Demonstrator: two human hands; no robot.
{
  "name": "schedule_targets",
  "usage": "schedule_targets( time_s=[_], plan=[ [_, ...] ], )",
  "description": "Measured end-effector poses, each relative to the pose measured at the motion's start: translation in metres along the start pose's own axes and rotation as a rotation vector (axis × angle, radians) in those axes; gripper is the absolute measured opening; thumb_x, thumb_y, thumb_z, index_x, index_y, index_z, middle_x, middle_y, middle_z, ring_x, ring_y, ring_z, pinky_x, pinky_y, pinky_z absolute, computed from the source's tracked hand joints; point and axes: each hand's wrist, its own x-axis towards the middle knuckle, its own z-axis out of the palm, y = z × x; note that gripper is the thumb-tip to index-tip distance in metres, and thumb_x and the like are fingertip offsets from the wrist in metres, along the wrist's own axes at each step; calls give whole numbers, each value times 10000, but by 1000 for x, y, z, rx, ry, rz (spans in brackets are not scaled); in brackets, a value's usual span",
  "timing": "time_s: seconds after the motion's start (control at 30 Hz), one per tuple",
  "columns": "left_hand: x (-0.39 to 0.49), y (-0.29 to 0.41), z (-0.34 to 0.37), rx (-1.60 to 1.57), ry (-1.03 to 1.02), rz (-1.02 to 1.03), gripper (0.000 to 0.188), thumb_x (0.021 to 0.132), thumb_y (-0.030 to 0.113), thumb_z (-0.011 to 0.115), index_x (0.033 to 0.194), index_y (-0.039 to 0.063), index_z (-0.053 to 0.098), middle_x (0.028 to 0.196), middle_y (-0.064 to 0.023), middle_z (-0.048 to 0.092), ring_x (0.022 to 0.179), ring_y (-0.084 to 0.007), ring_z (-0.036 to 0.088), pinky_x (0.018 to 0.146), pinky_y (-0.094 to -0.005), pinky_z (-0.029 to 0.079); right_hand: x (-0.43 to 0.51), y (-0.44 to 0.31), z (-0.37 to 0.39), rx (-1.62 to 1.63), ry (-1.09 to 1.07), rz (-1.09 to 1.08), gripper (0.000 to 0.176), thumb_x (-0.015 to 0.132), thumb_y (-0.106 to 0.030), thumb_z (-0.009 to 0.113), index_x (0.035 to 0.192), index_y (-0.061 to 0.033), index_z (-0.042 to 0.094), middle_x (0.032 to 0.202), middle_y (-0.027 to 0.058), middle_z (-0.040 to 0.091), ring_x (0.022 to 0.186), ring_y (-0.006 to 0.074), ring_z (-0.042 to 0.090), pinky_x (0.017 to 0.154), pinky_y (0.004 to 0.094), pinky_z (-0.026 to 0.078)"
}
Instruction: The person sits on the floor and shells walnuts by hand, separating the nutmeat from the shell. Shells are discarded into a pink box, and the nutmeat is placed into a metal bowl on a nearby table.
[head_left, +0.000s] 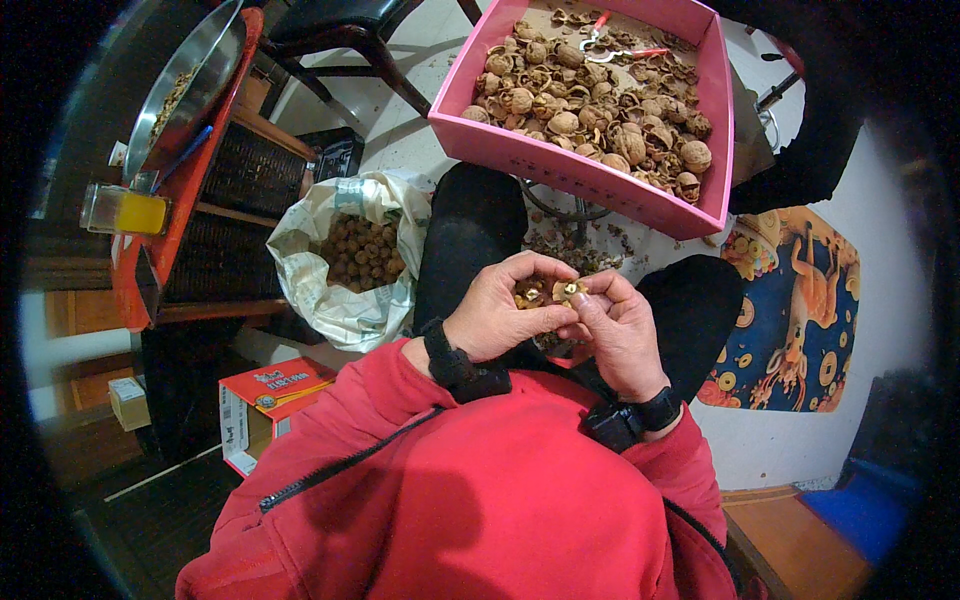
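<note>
Both my hands meet above my lap, with a cracked walnut between them. My left hand (501, 304) is closed around one opened walnut part (529, 292). Between the thumb and fingers of my right hand (621, 326) is another broken walnut piece (568, 289), with pale kernel showing. Beyond my knees stands a pink box (570, 176) holding walnuts and empty shells (592, 112). A plier-like nutcracker with red handles (646, 53) lies open on them near the box's far side.
An open white sack (300, 300) of whole walnuts (365, 251) stands left of my leg. Farther left, a red table (184, 202) bears a metal bowl (214, 71) and a glass of yellow liquid (141, 214). Shell bits litter the floor. A patterned mat (810, 315) lies at the right.
</note>
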Motion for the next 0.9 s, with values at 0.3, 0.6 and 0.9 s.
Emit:
schedule_targets(
  time_s=[0.3, 0.6, 0.9],
  plan=[
    [0, 0, 2, -111, 44, -13, 233, 852, 53, 647, 1081, 43, 607, 845, 9, 591, 751, -51, 557, 652, -185, 455, 2, 5, 0, 2, 0, -162, 173, 922, -90, 563, 1075, -14, 536, 984, 80, 637, 820, 127, 625, 722, 248, 534],
    [1, -2, -4, -19, 152, -19, 172, 860, 65, 635, 1028, 41, 603, 799, 28, 589, 638, -15, 503, 543, -162, 394, 2, 0, 1, 190, -44, -27, 194, 939, -124, 538, 1091, -5, 523, 999, 102, 625, 861, 157, 641, 765, 251, 546],
    [1, -4, -4, 59, 131, -64, 137, 830, 53, 665, 956, 38, 614, 827, 14, 601, 760, -51, 561, 685, -196, 466, 4, 5, -1, 58, 6, -105, 172, 927, -78, 541, 1081, -4, 560, 940, 68, 628, 790, 121, 616, 704, 230, 522]
  ],
)
